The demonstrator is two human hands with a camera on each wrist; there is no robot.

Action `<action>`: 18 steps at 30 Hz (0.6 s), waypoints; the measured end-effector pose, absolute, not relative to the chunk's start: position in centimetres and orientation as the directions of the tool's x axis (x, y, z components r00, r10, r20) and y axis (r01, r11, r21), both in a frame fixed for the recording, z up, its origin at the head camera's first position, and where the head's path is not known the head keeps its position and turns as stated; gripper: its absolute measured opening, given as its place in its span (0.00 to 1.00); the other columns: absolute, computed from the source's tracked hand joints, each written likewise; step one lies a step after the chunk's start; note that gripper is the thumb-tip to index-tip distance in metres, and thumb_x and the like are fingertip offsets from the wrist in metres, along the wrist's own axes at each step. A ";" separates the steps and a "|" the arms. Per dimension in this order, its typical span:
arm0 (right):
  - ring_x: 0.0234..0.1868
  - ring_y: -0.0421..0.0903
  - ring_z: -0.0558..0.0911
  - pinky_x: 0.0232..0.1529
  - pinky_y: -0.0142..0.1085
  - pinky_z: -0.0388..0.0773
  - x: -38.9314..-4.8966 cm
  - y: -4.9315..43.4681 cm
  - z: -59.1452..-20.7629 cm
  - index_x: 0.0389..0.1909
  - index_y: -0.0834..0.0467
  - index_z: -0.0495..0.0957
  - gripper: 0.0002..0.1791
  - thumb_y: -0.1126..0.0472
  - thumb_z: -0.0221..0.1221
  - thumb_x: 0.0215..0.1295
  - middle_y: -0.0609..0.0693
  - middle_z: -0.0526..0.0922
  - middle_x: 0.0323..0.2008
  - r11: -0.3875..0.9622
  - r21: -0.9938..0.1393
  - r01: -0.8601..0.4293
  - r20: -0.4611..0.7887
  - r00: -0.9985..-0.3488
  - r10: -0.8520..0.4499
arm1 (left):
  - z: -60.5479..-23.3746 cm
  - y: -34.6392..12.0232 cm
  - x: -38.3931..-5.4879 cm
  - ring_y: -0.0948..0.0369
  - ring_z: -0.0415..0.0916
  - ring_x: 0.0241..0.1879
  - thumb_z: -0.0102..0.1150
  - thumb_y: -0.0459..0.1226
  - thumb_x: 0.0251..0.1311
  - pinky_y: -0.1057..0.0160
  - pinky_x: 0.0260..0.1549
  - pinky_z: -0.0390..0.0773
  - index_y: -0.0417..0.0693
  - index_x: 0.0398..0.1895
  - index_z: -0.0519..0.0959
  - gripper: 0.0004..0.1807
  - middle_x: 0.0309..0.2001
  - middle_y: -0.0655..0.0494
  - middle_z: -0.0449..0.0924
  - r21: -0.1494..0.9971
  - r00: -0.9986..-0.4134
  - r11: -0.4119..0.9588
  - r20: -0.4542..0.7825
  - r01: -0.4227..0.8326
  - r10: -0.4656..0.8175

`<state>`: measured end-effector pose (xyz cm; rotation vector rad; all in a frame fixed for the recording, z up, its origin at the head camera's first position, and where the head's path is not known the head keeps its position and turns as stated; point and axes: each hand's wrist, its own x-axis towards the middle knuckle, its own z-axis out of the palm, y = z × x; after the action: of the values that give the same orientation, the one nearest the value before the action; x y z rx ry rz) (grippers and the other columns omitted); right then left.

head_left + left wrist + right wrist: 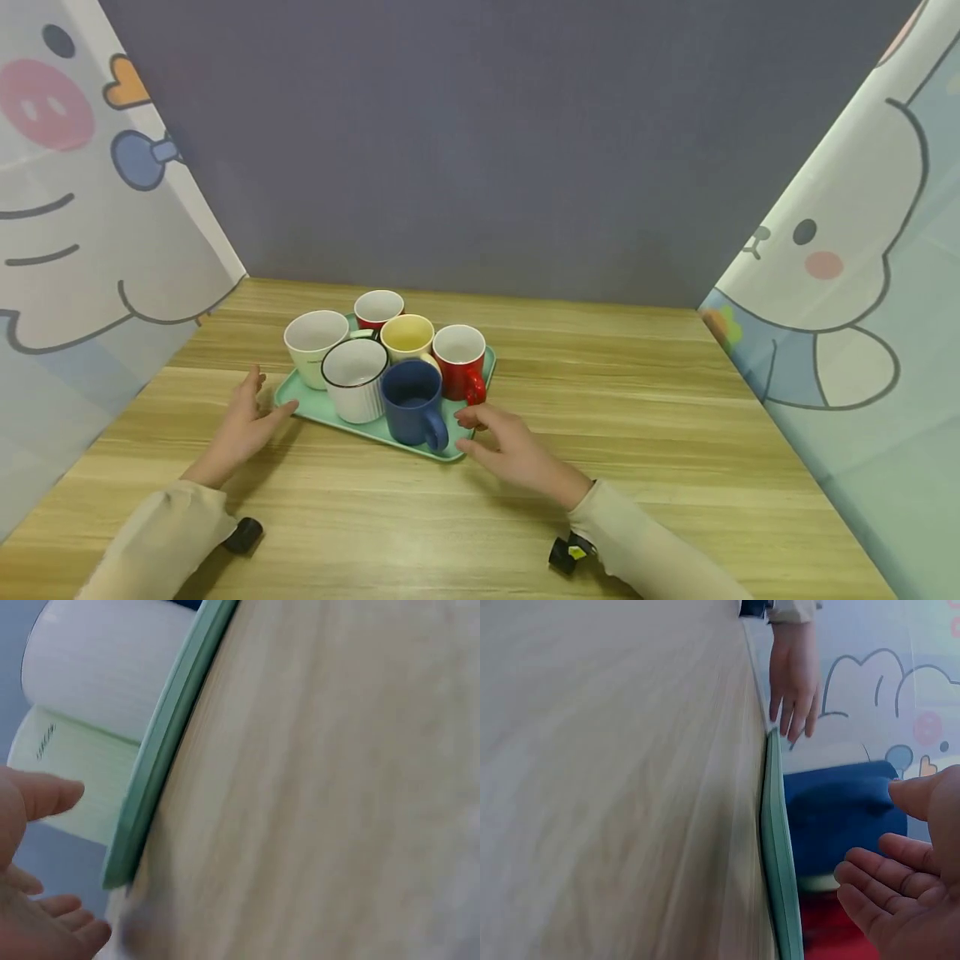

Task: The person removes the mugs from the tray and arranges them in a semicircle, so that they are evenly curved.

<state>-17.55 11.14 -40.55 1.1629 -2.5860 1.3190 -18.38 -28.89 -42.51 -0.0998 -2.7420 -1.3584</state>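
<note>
A mint-green tray (pixel 315 404) lies on the wooden table, crowded with several mugs. Along its front stand a white mug with a dark rim (pixel 358 392) and a navy mug (pixel 411 408). Behind them are a pale green mug (pixel 309 354), a yellow mug (pixel 408 336), a red mug with white inside (pixel 459 367) and another red one (pixel 378 308) at the back. My left hand (pixel 246 425) hovers at the tray's left corner, thumb and fingers spread. Near the right front corner, by the navy mug's handle, my right hand (pixel 510 446) has its fingers apart, holding nothing.
The wooden table (pixel 637 417) reaches right and forward of the tray. A dark grey panel (pixel 480 150) rises behind it. Cartoon-printed curtains (pixel 840 275) flank both sides. A black wrist device (pixel 243 536) sits below each sleeve.
</note>
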 end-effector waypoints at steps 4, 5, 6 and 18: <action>0.50 0.53 0.81 0.56 0.43 0.79 -17.4 10.1 -40.5 0.55 0.67 0.77 0.18 0.62 0.61 0.70 0.58 0.82 0.51 0.338 -0.753 -0.565 0.272 -0.734 -0.622 | -43.1 -29.8 -18.7 0.25 0.43 0.69 0.55 0.40 0.72 0.31 0.65 0.54 0.27 0.74 0.25 0.52 0.70 0.16 0.38 0.851 -0.999 0.525 0.005 0.026 0.041; 0.50 0.52 0.81 0.56 0.42 0.80 -17.4 9.9 -40.5 0.55 0.66 0.77 0.17 0.62 0.61 0.70 0.57 0.82 0.51 0.333 -0.763 -0.554 0.263 -0.737 -0.623 | -43.3 -30.0 -18.8 0.25 0.45 0.68 0.55 0.39 0.72 0.32 0.66 0.55 0.26 0.74 0.26 0.52 0.70 0.16 0.40 0.854 -0.999 0.519 -0.003 0.022 0.047; 0.50 0.51 0.81 0.55 0.42 0.80 -17.4 9.6 -40.5 0.55 0.66 0.77 0.17 0.62 0.61 0.70 0.56 0.83 0.51 0.328 -0.772 -0.545 0.258 -0.739 -0.622 | -43.4 -30.2 -18.8 0.27 0.47 0.68 0.56 0.38 0.72 0.38 0.68 0.58 0.26 0.74 0.27 0.51 0.70 0.17 0.42 0.861 -0.999 0.509 -0.012 0.014 0.048; 0.38 0.42 0.84 0.43 0.31 0.83 -18.2 7.7 -41.0 0.45 0.65 0.81 0.13 0.61 0.65 0.66 0.53 0.86 0.38 0.309 -0.799 -0.515 0.289 -0.781 -0.554 | -44.0 -30.9 -19.2 0.37 0.56 0.67 0.62 0.35 0.67 0.84 0.49 0.67 0.27 0.76 0.40 0.48 0.70 0.24 0.53 0.898 -0.997 0.437 0.030 0.060 0.077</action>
<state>-18.18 7.71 -41.01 1.0519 -2.5734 1.5469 -19.22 -30.91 -43.97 -0.1277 -2.6757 -1.6706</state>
